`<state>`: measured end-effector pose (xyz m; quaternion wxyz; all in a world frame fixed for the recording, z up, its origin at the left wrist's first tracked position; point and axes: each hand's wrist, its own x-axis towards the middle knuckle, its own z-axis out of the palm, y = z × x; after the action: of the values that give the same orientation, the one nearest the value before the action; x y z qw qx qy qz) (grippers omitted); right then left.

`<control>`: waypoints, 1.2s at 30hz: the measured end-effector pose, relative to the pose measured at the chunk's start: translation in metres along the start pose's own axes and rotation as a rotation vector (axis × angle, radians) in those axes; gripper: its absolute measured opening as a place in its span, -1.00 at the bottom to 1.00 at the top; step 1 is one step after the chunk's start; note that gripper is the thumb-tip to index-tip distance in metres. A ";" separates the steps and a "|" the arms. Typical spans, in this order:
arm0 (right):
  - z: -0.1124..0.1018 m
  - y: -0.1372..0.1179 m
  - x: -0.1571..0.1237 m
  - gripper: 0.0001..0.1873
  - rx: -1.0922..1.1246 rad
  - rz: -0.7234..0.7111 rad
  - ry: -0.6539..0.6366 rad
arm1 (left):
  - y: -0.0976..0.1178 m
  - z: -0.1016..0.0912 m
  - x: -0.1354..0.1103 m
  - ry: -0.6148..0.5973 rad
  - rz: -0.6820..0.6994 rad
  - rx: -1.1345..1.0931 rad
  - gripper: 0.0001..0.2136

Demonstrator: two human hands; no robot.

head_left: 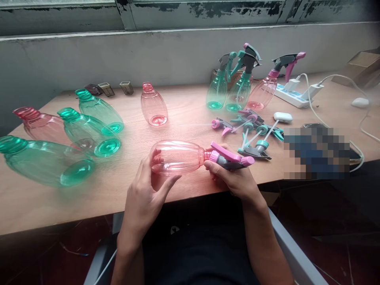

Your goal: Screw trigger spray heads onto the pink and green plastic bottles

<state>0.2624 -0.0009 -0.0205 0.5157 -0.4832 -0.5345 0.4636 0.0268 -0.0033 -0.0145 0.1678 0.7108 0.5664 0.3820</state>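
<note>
A transparent pink bottle is held sideways, its base by the left hand, its pink-and-grey spray head by the right hand

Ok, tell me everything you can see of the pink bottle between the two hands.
The bottle is see-through pink, looks like plastic, and has a rounded body narrowing to a ridged neck. It lies sideways over the near part of the table, its base toward the left hand, whose fingers curve around that end. At the neck sits a pink and grey spray head, held in the right hand. Whether it is fully tightened cannot be told.
</note>
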 end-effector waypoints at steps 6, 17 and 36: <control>0.000 0.000 -0.001 -0.54 0.014 0.007 0.003 | 0.001 -0.001 0.000 0.005 0.008 0.003 -0.34; 0.001 0.000 0.000 -0.54 0.008 -0.003 0.008 | 0.000 0.001 0.000 0.003 -0.011 -0.001 -0.35; 0.000 -0.001 -0.001 -0.57 0.019 -0.017 -0.003 | 0.000 0.001 0.000 0.003 -0.017 -0.004 -0.30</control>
<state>0.2628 -0.0016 -0.0198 0.5234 -0.4733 -0.5349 0.4647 0.0276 -0.0031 -0.0155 0.1714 0.7049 0.5720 0.3828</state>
